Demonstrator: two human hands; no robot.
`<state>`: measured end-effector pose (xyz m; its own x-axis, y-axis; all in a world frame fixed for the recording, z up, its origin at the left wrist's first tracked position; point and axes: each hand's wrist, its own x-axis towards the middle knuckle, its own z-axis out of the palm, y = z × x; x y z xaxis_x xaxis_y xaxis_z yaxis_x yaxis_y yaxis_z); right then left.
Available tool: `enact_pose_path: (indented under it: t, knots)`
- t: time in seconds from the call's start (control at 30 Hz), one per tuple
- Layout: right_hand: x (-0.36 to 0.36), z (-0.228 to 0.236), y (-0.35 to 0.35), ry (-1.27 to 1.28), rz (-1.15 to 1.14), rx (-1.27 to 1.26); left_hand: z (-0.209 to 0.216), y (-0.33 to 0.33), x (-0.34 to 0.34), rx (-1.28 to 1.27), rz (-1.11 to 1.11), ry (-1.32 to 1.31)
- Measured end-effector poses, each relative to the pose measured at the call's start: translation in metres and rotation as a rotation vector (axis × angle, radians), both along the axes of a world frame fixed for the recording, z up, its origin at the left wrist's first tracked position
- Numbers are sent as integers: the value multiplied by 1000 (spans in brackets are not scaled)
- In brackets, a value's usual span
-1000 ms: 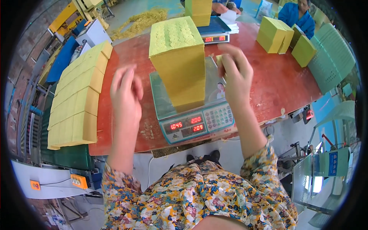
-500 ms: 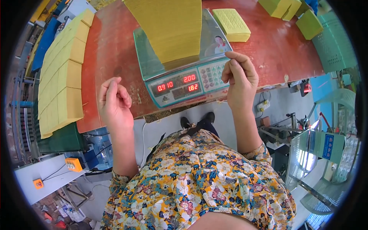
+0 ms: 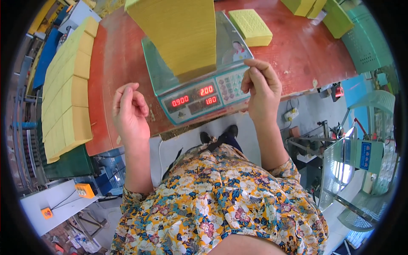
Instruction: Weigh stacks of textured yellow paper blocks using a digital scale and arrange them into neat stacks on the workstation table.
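On the pan of the digital scale (image 3: pixel 208 93), toward half past eleven in the view, a tall yellow stack (image 3: pixel 178 38) is standing, its upper end running out of sight. At nine o'clock the left hand (image 3: pixel 131 112) is hovering above the red worktop (image 3: pixel 112 63), and at two o'clock the right hand (image 3: pixel 263 91) is hovering near the scale's keypad. On both hands the fingers are curling loosely, released, and nothing is showing between them. At one o'clock a low yellow bundle (image 3: pixel 250 27) is lying just beside the scale, and toward half past nine a row of yellow stacks (image 3: pixel 70 89) is lining the worktop. To my judgement, the tall stack is looking rather heavy as a block, while its sheets, probably paper, are looking thin, soft and easy to crease. Loose layers may be sliding if tilted, so a safe hold is needing flat palms low on its three and nine o'clock sides, pressing evenly, with fingers supporting the bottom edge.
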<state>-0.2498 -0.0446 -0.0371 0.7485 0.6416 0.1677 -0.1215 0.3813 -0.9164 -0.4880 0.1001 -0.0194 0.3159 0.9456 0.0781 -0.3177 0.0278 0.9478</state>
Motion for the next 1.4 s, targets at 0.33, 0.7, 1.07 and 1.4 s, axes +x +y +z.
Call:
enact_pose_path:
  t: [0.33,0.7,1.07,1.4]
  knots:
    - [22,-14,82,-180,-8,-33,-9,81,64,-96,-224,-158]
    - [-4,-31,59,-159,-31,-110,-13,14,109,-239,-191,-135]
    - [2,-48,-7,-71,-121,-197,55,0,90,-315,-282,-284]
    - [7,-74,9,731,448,-64,112,51,108,-255,-540,222]
